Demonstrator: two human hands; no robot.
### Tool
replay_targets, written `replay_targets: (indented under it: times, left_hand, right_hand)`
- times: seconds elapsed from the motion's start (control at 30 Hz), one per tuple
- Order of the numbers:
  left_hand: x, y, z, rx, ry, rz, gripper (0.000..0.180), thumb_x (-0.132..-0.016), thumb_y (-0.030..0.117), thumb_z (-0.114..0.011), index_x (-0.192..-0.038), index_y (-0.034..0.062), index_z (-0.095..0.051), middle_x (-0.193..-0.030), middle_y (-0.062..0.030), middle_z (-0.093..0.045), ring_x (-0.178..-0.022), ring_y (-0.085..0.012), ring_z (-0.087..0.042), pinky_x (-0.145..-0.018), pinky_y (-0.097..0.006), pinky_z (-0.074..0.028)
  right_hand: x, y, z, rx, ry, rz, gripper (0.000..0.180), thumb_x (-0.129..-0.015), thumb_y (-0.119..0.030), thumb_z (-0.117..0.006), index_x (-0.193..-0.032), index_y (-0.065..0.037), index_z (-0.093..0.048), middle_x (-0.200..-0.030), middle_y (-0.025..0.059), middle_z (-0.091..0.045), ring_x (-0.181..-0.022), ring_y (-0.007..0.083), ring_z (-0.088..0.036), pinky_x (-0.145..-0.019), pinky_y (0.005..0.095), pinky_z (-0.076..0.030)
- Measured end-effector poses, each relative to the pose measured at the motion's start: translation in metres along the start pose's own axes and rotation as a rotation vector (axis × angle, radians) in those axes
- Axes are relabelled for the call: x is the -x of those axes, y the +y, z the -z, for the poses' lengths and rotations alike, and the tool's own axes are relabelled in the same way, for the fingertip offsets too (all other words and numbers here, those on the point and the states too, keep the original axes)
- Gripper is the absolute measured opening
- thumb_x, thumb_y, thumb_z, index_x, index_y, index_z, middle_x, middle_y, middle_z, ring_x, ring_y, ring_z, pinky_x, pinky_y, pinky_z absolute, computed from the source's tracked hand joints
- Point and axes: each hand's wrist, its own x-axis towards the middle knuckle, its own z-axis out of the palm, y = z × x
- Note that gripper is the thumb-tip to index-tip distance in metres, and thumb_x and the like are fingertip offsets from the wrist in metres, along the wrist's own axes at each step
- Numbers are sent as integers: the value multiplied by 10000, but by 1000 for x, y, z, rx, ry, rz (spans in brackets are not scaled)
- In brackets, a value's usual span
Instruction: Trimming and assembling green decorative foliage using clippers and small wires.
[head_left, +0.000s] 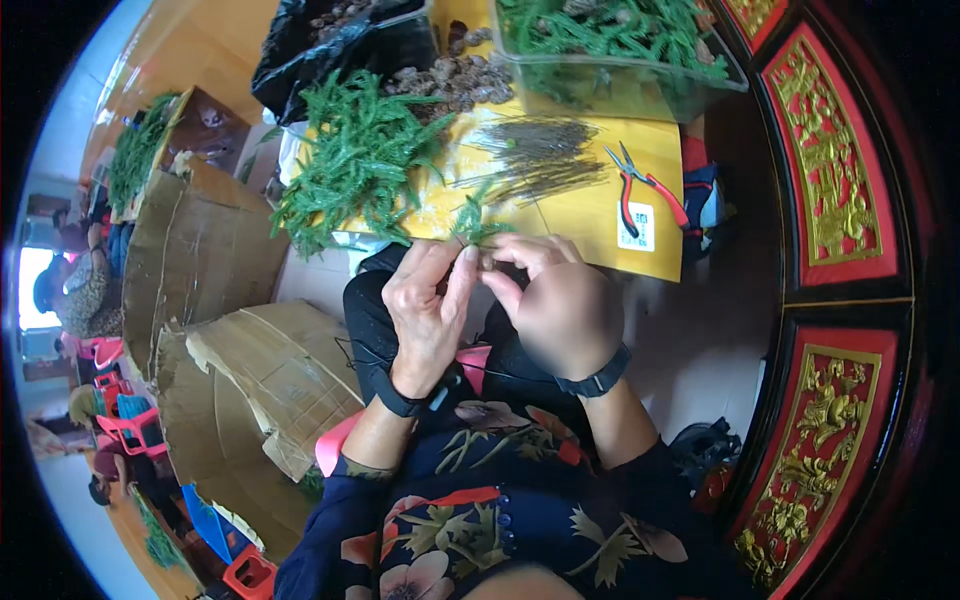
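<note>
The left hand (428, 300) pinches a small green sprig (474, 218) by its bottom, between thumb and finger; the sprig is over the near edge of the yellow table (655, 145), and its leafy tips point away from the person. The right hand (560, 300) is just beside it, with its thumb and first finger bent in close to the sprig's bottom; a small brown bit (487, 262) sits between the two hands, but I cannot tell what it is, or if the right fingers squeeze it; much of the right hand is blurred. Each wrist has a dark band on it.

On the table, a big heap of green sprigs (360, 155) lies on the left and hangs over the near edge; thin brown sticks or wires (540, 150) lie in a messy bunch in the middle; pliers (645, 190) with red handles lie on the right, with their handles apart, and one handle touches a white sticker (642, 232). Past these, brown pine cones (455, 85) lie in a pile, between a black bag (285, 75) and a clear tub (610, 90) full of more green sprigs.

Torn cardboard (215, 260) stands on the left; red and gold panels (825, 150) stand on the right.
</note>
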Motion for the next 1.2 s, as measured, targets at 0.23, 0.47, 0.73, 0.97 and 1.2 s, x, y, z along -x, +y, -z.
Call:
replay_targets:
  times: [0.23, 0.47, 0.73, 0.97, 1.2]
  left_hand:
    - [5, -32, 45, 21, 97, 143, 78, -813, 30, -638, -852, -36, -654, -649, -86, -529, -576, -154, -504, -535, -270, -392]
    - [23, -62, 77, 143, 230, 343, 112, -838, 43, -616, -777, -52, -609, -670, -46, -517, -625, -110, -466, -580, -248, -364]
    - [29, -80, 101, 223, 354, 364, 110, -837, 53, -624, -804, -52, -624, -683, -49, -546, -624, -106, -491, -580, -260, -389]
    - [33, -82, 113, 330, 394, 402, 102, -838, 39, -621, -803, -56, -617, -701, -37, -536, -652, -101, -473, -611, -239, -379]
    - [37, -67, 113, 409, 400, 335, 86, -837, 24, -618, -807, -56, -618, -710, -37, -535, -664, -101, -471, -622, -237, -376]
  right_hand:
    - [-35, -101, 55, -130, 247, 62, 149, -865, -93, -556, -721, -70, -524, -711, 46, -572, -608, 151, -522, -563, 332, -398]
    - [-55, -184, 51, -429, 219, 193, 387, -963, -222, -467, -1333, -271, -363, -801, 4, -440, -507, 135, -412, -488, 330, -264]
    - [-92, -203, 17, -445, 100, 299, 100, -916, -106, -476, -845, -162, -434, -736, -54, -393, -426, 74, -302, -450, 235, -225]
    - [-83, -230, 25, -21, 110, 271, 185, -878, -44, -490, -757, -141, -390, -730, -62, -361, -438, 35, -303, -463, 205, -245]
    - [-77, -242, 18, -200, 171, 416, 180, -877, -47, -493, -760, -131, -385, -719, -63, -351, -443, 32, -304, -472, 201, -252]
